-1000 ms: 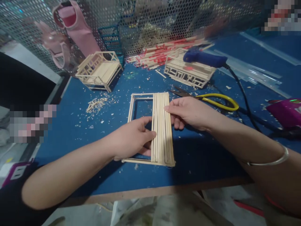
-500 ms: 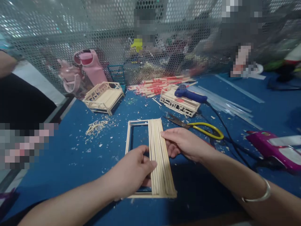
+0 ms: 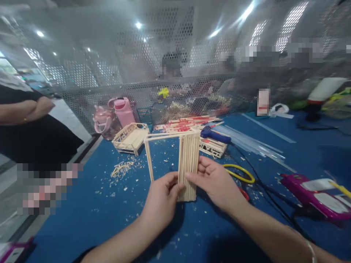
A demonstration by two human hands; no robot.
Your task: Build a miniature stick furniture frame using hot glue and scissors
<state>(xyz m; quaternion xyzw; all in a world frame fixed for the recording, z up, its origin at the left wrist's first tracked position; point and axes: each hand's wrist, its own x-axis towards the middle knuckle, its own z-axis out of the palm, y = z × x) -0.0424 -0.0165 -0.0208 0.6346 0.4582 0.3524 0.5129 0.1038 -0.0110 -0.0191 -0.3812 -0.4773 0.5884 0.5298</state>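
Note:
Between my hands a wooden stick frame [image 3: 189,157] is held tilted up off the blue table. Its right part is covered by several thin sticks side by side, and its left part is an open rectangle. My left hand [image 3: 162,199] is closed on the inner edge of the stick strip, thumb on the near face. My right hand [image 3: 218,184] pinches the strip's right edge, its thumb on the front and fingers behind. The frame's lower left is hidden by my left hand. Beyond it lies a blue glue gun [image 3: 216,136] on a small stick-built model [image 3: 212,149].
A bed-like stick model [image 3: 128,138] and pink bottle [image 3: 125,112] stand at back left. Red-marked sticks [image 3: 186,125] and clear glue sticks [image 3: 249,144] lie behind. Yellow-handled scissors [image 3: 251,177], a black cord and a magenta device [image 3: 309,193] are right. A person [image 3: 35,128] stands left.
The frame has been lifted from near flat on the table and tilted upright. My right hand has shifted lower along its edge. The camera view has tipped upward.

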